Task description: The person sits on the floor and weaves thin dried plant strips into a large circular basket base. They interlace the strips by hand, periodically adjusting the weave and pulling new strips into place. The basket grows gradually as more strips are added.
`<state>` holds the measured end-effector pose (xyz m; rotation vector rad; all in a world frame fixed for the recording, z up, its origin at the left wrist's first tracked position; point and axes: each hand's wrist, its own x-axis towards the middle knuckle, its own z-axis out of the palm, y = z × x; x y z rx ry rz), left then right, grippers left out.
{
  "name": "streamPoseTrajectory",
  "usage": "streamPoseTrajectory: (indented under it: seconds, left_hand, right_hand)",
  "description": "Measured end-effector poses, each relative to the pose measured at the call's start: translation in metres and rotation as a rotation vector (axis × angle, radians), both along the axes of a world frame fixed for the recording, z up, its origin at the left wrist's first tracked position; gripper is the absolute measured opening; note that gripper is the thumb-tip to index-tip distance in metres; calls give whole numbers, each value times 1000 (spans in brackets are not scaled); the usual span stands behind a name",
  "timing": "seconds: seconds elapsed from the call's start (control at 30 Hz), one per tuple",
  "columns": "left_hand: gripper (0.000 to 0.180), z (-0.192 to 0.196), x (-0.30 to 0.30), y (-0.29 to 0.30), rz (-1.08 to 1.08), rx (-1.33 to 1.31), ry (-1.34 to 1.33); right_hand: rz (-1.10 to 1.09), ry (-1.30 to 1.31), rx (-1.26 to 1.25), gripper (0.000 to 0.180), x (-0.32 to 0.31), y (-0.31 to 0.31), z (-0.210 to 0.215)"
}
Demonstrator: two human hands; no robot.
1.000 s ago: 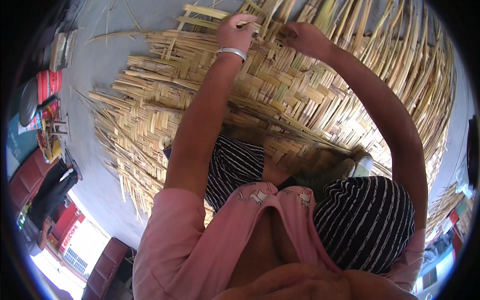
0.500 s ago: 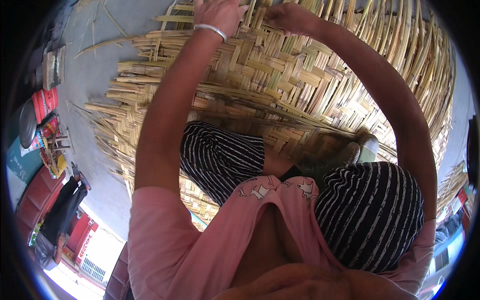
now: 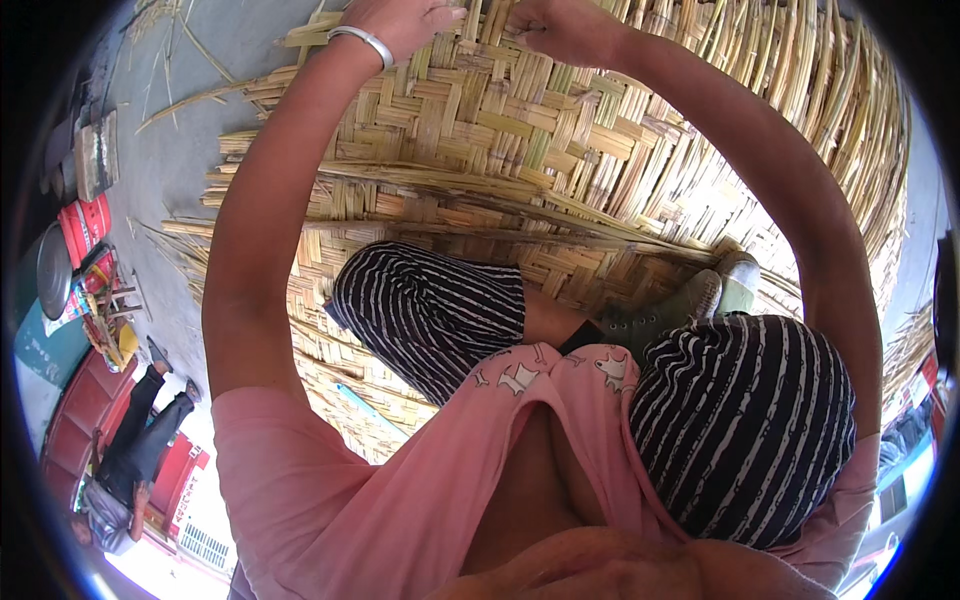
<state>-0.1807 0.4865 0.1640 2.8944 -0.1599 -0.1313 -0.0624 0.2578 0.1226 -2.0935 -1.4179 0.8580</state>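
A large woven mat of split, straw-coloured reed strips (image 3: 480,110) spreads under me and ahead, with long loose ends along its left and right sides. At the upper edge my left hand (image 3: 405,22), with a silver bangle (image 3: 365,42) at its wrist, lies on the weave, its thumb stretched to the right; the other fingers are partly cut off. Just to its right, my right hand (image 3: 568,30) is closed low over the strips, its fingers curled; what they pinch is hidden. A narrow gap parts the two hands.
My bent knees in striped cloth and a green shoe (image 3: 660,315) rest on the mat. A thin light-blue object (image 3: 365,405) lies by my left knee. Leftward are a red bucket (image 3: 85,225), a small stool (image 3: 127,297) and a person (image 3: 135,455) sitting back.
My left hand and forearm have shifted left. My right hand has moved slightly left and up, staying curled. The whole view has tilted a little.
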Motion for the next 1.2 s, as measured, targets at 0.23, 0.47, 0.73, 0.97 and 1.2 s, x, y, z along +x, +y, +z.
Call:
streamPoseTrajectory:
  seconds: [0.23, 0.47, 0.73, 0.97, 1.2]
  left_hand:
    - [45, -15, 15, 10, 165, 89, 404]
    - [44, -43, 29, 28, -23, 204, 418]
    - [31, -17, 31, 30, 39, 5, 478]
    - [24, -9, 32, 20, 34, 190, 265]
    - [24, -10, 34, 12, 80, 130, 251]
  right_hand:
    - [-114, -196, 240, 14, -24, -11, 1]
    - [-50, -375, 412, 25, -32, -37, -10]
    - [34, -696, 295, 57, -62, -73, -13]
    - [-7, -645, 461, 41, -53, -66, 6]
    - [35, -851, 177, 53, -56, -66, 1]
